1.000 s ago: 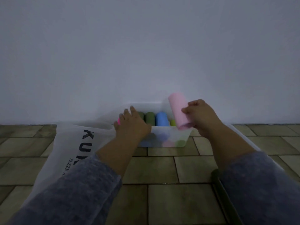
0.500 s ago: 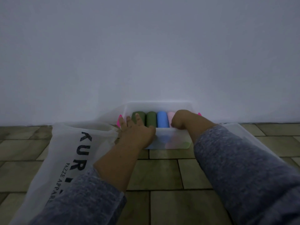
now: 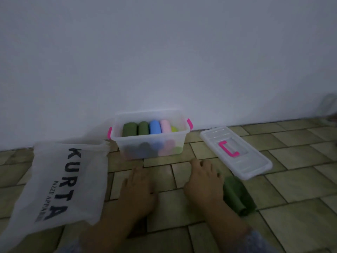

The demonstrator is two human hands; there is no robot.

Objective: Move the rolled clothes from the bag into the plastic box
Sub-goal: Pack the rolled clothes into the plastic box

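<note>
As a person kneels or sits over a tiled floor point(image 3: 300, 181) in dim light, both hands lie palm down on the tiles, apart from each other and holding nothing. The left hand point(image 3: 138, 187) is spread flat with its fingers straight, pointing toward the plastic box point(image 3: 149, 141). The right hand point(image 3: 204, 183) rests with its fingers relaxed and slightly bent. Its outer edge is just beside a dark green rolled cloth point(image 3: 237, 196) that lies on the floor, outside the box; whether hand and roll touch cannot be told. A strip of blue-grey sleeve point(image 3: 255, 240) shows at the right wrist.

Beyond the fingertips, the clear box stands open against the white wall point(image 3: 164, 52), a pink latch point(image 3: 190, 123) on each end. Five rolled clothes lie side by side in it: two dark green rolls point(image 3: 129, 129), a blue roll point(image 3: 155, 127), a pink roll point(image 3: 165, 126) and a yellow-green roll point(image 3: 174, 129) pressed toward the right wall. Through the front wall more colours show dimly lower down, too blurred to count.

To the right of the box its clear lid point(image 3: 255, 161) lies flat on the tiles, pink handle point(image 3: 228, 148) facing up, its near corner close to the loose green roll. To the left, the white bag point(image 3: 54, 179), printed KURTA in dark letters, lies slack on the floor with its mouth near the box's left end.
</note>
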